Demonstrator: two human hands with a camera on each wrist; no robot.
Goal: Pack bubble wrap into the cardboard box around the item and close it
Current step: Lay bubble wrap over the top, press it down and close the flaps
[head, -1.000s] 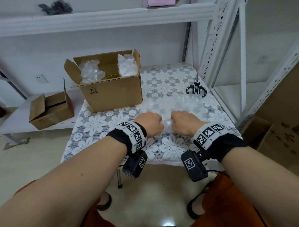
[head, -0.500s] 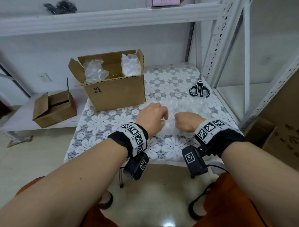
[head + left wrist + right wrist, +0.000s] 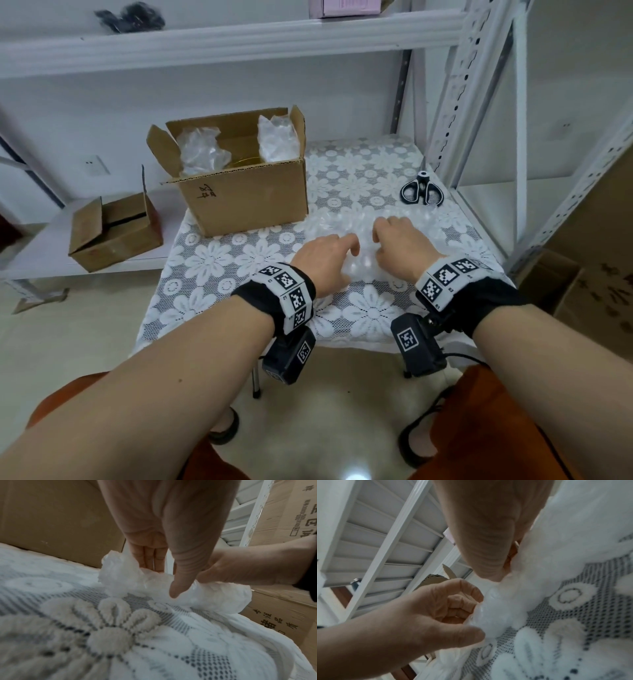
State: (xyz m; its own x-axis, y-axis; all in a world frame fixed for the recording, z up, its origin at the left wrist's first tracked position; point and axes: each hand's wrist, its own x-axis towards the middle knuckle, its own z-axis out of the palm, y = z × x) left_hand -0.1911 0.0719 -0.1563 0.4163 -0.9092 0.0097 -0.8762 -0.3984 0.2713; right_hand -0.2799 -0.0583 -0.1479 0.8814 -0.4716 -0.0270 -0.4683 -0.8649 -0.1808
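An open cardboard box (image 3: 246,192) stands at the table's back left, with two bunches of bubble wrap (image 3: 200,152) poking out of it and a yellowish item barely showing between them. A clear bubble wrap sheet (image 3: 356,222) lies on the lace cloth to the right of the box. Its near end is bunched into a roll (image 3: 214,599). My left hand (image 3: 342,251) pinches that roll, thumb in front and fingers behind. My right hand (image 3: 383,236) grips the same roll just to the right, its fingers curled over it.
Black-handled scissors (image 3: 423,190) lie at the back right of the table (image 3: 205,260). A smaller cardboard box (image 3: 113,229) sits on a low shelf to the left. White rack posts (image 3: 462,85) rise on the right, with large cartons (image 3: 603,291) behind them.
Both hands moved away from the table's near edge and further onto the sheet, rolling its near end. Their tight fists loosened into a looser grip.
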